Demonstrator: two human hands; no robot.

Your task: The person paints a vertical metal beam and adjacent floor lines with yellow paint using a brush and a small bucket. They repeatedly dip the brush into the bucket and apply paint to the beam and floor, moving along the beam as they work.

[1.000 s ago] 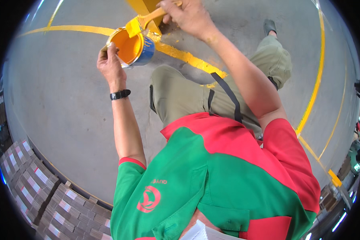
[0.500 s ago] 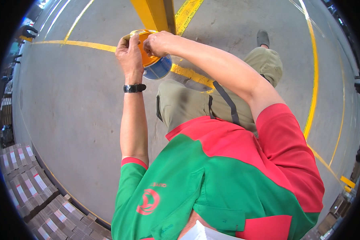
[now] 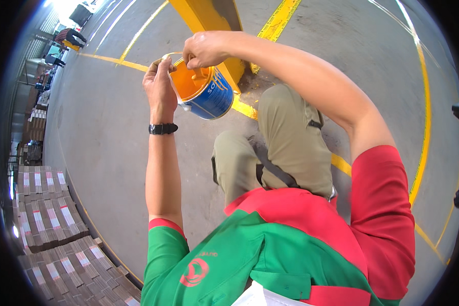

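Observation:
A blue paint can hangs tilted above the floor, its open mouth facing up and left. Its inside is coated with orange-yellow paint. My left hand is closed at the can's rim and thin handle, on the left side. Over the mouth, my right hand is closed on an orange, paint-covered brush-like tool that reaches into the can. The tool's grip is mostly hidden by my fingers. Just beyond the can stands a yellow post.
Yellow painted lines cross the grey concrete floor, with yellow spots near the post's base. Stacked flat cardboard stands at the left. A person is bent over in the far left background. My bent knees are below the can.
The can has shifted slightly right and down in the picture, showing more of its side. My right hand has risen toward its far rim, baring the tool. My knees have drawn closer together.

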